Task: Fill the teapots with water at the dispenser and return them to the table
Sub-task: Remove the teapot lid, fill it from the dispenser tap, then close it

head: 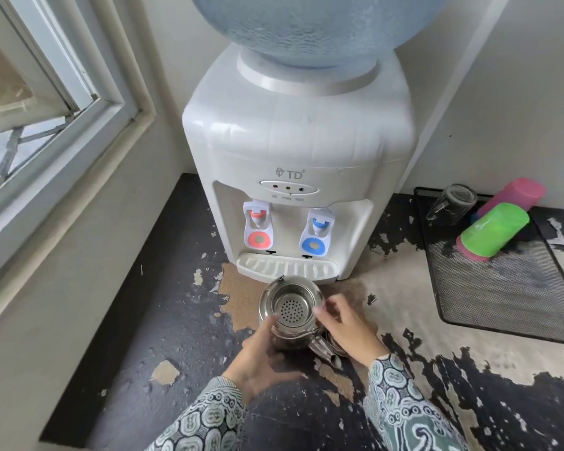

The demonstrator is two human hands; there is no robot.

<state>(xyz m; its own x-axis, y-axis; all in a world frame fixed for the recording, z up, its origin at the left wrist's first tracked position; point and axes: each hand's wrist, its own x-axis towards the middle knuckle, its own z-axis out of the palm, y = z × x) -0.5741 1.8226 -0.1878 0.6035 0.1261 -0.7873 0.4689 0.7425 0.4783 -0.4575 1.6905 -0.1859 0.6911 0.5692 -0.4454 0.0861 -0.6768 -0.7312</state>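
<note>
We see the white water dispenser [298, 157] filling the centre of the frame, its blue bottle [310, 24] cut off by the top edge, standing on a dark counter [163, 320] whose coating has peeled away in pale patches. At the left edge a window frame [56, 102] slants down. At the right, a black mesh tray [502, 288] lies on the counter with a green cup [494, 229], a pink cup [515, 193] and a clear glass [453, 203] resting on it. Low on the dispenser's front sit a red tap [258, 227] and a blue tap [316, 232] above a white drip tray [287, 266]. Just in front of that tray, lower centre, stands the steel teapot [290, 314], lid off, its perforated strainer visible inside and its spout pointing toward the bottom of the frame. Our left hand [261, 356] is wrapped around the pot's near side, fingers closed on it. Our right hand [345, 327] is at the pot's right rim, fingers curled and touching it; whether they grip, we cannot tell. Both sleeves are patterned.
</note>
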